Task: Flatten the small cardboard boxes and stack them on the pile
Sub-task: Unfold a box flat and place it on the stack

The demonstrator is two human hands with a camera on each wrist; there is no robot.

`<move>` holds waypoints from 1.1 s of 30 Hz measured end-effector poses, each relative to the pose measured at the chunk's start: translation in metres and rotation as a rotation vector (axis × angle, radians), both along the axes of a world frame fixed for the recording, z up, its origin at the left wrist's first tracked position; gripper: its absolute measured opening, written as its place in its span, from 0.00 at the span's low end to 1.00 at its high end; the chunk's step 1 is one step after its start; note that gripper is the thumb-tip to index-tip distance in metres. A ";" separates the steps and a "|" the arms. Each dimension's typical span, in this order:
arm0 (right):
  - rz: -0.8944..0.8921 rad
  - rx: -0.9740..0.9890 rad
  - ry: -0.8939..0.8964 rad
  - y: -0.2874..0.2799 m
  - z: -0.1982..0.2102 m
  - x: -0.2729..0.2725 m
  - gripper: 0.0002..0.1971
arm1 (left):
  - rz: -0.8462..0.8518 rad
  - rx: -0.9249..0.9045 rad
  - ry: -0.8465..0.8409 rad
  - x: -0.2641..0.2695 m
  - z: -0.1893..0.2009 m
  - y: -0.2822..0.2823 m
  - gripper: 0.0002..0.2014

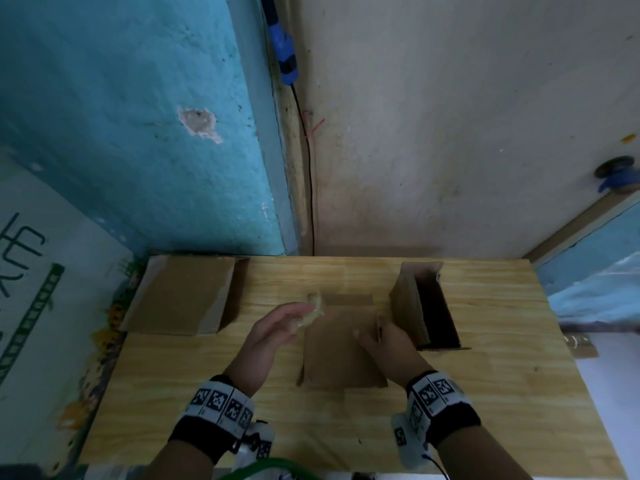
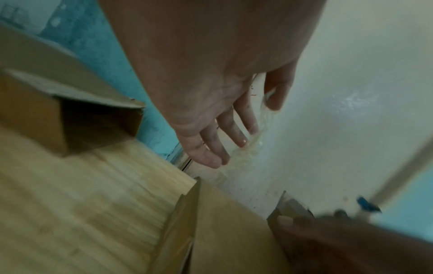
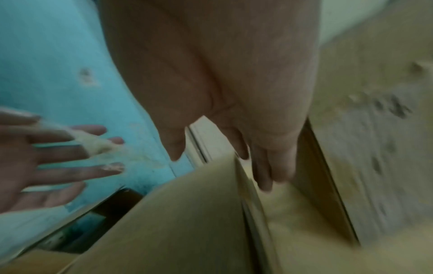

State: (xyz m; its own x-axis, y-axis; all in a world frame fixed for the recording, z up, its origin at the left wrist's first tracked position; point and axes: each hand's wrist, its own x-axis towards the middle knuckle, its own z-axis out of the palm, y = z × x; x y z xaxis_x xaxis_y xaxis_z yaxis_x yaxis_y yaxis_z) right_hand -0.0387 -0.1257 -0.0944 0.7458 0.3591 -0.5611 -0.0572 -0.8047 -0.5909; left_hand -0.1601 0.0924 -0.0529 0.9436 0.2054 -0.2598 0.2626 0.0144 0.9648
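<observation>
A small brown cardboard box lies at the middle of the wooden table. My right hand grips its right edge, thumb on top and fingers down the side; in the right wrist view the right hand straddles that cardboard edge. My left hand hovers above the box's far left corner with fingers straight and spread. A crumpled strip of clear tape clings to its fingertips and also shows as tape in the left wrist view. A flattened box lies at the rear left.
An open box lies on its side at the rear right, close to my right hand. The table backs onto a blue wall and a beige wall with a black cable. A white printed carton stands left of the table.
</observation>
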 end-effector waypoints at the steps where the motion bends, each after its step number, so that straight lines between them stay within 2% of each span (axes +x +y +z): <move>1: 0.056 -0.006 -0.089 0.000 0.005 0.001 0.30 | -0.033 0.023 -0.021 0.000 0.001 -0.002 0.16; 4: 0.180 0.086 -0.304 0.002 0.020 0.008 0.44 | -0.154 0.045 -0.062 0.004 0.004 -0.015 0.19; 6: 0.285 0.184 -0.414 0.004 0.030 0.013 0.45 | -0.166 -0.049 -0.078 0.009 0.006 -0.023 0.18; 8: 0.409 0.185 -0.556 0.007 0.034 0.015 0.38 | -0.158 -0.112 -0.101 0.013 0.006 -0.030 0.17; 11: 0.473 0.183 -0.698 0.006 0.033 0.019 0.18 | -0.147 -0.110 -0.075 0.017 0.005 -0.033 0.13; 12: 0.472 0.207 -0.705 0.004 0.032 0.022 0.14 | -0.121 -0.081 -0.064 0.017 0.005 -0.031 0.10; 14: 0.474 0.219 -0.701 0.002 0.032 0.029 0.11 | -0.053 0.045 -0.042 0.016 0.008 -0.025 0.06; 18: 0.468 0.155 -0.713 0.002 0.036 0.039 0.13 | 0.120 0.331 0.030 0.016 0.028 -0.014 0.08; 22: 0.428 0.137 -0.708 0.013 0.050 0.045 0.13 | 0.187 0.271 0.097 0.020 0.040 -0.008 0.09; 26: 0.400 0.112 -0.756 0.017 0.054 0.052 0.12 | 0.193 0.148 0.111 0.021 0.042 0.001 0.03; 30: 0.393 0.132 -0.742 0.027 0.051 0.051 0.11 | 0.181 0.060 0.119 0.023 0.044 0.001 0.05; 32: 0.334 0.027 -0.667 0.023 0.047 0.057 0.10 | 0.161 0.039 0.112 0.019 0.045 0.006 0.07; 33: 0.241 -0.040 -0.622 0.012 0.047 0.065 0.12 | 0.173 0.022 0.108 0.014 0.045 0.014 0.09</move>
